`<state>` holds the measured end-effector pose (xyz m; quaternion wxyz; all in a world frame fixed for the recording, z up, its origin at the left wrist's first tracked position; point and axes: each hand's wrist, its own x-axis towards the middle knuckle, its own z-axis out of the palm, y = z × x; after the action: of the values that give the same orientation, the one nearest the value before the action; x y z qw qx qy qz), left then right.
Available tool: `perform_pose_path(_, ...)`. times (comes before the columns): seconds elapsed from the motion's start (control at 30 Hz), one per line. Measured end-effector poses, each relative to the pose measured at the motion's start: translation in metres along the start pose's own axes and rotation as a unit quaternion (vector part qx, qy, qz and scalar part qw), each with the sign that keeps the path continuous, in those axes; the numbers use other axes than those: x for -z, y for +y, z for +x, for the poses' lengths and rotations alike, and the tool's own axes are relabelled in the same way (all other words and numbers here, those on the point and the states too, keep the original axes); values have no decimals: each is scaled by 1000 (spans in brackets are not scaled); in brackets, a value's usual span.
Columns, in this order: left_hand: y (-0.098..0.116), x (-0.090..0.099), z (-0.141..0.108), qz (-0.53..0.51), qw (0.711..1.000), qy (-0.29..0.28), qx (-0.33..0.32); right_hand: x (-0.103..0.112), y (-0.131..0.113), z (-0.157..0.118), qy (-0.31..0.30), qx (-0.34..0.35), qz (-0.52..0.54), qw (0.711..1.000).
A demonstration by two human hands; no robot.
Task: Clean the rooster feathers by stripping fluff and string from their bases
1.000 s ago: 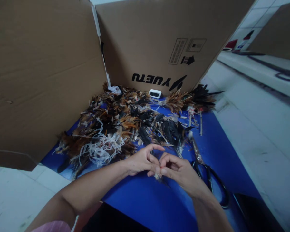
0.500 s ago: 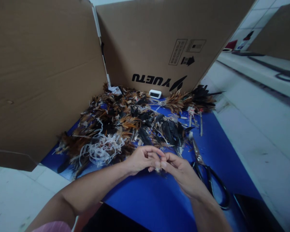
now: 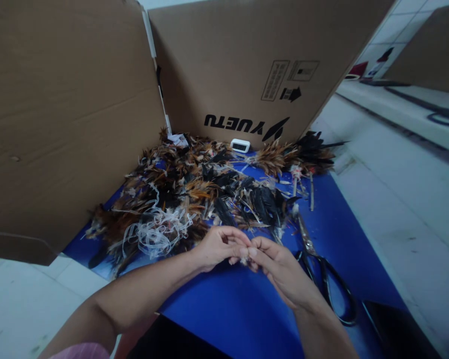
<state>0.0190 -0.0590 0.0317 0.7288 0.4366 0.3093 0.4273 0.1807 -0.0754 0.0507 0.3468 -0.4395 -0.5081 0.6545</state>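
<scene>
My left hand (image 3: 224,248) and my right hand (image 3: 269,257) meet fingertip to fingertip above the blue tabletop (image 3: 243,309), both closed in a pinch. A small pale, fluffy feather tuft (image 3: 244,261) pokes out below the thumbs, and the fingers hide most of it. Beyond the hands spreads a heap of brown and black feathers (image 3: 202,189). A tangle of clear plastic ribbon (image 3: 159,233) lies on the heap, left of my left hand. Black-handled scissors (image 3: 310,249) rest just right of my right hand, blades pointing away.
Tall cardboard panels (image 3: 78,109) enclose the left and back. A small white digital timer (image 3: 240,145) stands against the back panel. Bundled feathers (image 3: 299,154) lie at the back right. A dark flat object (image 3: 392,324) sits at the near right corner. Tiled floor (image 3: 389,224) shows beyond the table's edge.
My right fingers have shifted slightly and curled closer against my left fingertips. Less of the feather tuft hangs below them. The rest lies as before.
</scene>
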Motion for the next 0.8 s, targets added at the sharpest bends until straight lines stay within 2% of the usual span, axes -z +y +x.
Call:
perform_pose_path(0.3,-2,2,1,-6,1000,-6,4,2,4,1,7,22,-21,1000)
perform_pose_path(0.8,0,-3,0,16,1000,-5,-26,1,2,1,47,69,-59,995)
